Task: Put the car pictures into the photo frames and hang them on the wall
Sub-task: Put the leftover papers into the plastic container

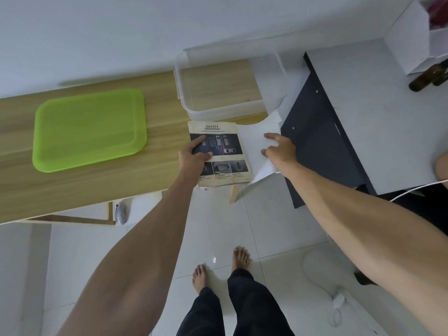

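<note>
A yellowed car picture page (224, 151) headed "SAFETY", with car photos on it, lies at the right end of the wooden table (155, 112). My left hand (195, 156) rests on its left side, fingers spread and thumb pressing the sheet. Beside it on the right lie white paper sheets (254, 141) that hang over the table's edge. My right hand (280, 147) pinches their right side, lifting it a little. No photo frame shows in this view.
A green plastic tray (89, 129) sits on the table's left part. A clear plastic box (218, 83) stands behind the papers. To the right is a dark panel (320, 141), a white surface with brown bottles (429, 76), and a white cable (412, 190). Tiled floor and my bare feet lie below.
</note>
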A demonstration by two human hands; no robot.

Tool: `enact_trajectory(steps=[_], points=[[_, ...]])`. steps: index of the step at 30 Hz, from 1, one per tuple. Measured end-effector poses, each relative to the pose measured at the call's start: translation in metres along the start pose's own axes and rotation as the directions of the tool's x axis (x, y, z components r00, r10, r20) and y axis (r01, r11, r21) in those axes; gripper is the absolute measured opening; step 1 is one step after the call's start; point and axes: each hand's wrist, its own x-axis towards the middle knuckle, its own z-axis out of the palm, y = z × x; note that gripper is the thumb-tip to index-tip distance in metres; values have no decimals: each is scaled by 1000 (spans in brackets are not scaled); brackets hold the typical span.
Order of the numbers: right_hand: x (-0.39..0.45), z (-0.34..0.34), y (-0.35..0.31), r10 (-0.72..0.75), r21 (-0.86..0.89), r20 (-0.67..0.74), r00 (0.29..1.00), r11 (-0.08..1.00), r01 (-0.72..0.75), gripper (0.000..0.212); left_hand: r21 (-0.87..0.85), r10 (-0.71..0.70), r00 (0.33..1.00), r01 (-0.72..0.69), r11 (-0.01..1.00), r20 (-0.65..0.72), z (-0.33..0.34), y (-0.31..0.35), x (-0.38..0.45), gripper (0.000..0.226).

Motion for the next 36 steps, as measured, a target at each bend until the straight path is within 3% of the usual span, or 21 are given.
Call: enact_trajectory(steps=[11,19,28,36], points=[[-59,-1,-58,-109,9,-147,983,994,112,64,-77,70,992,-62,995,105,-44,50,-26,60],[-56,-15,-123,-198,92,-233,952,970,224,72,-142,232,962,-212,967,145,-45,116,-5,62],[64,-20,-168,-255,45,-240,937,961,273,72,-169,250,966,-235,957,70,-3,163,88,61],[184,0,-158,-210,-140,-61,976,970,200,75,61,140,987,-136,989,-77,40,144,192,64]])
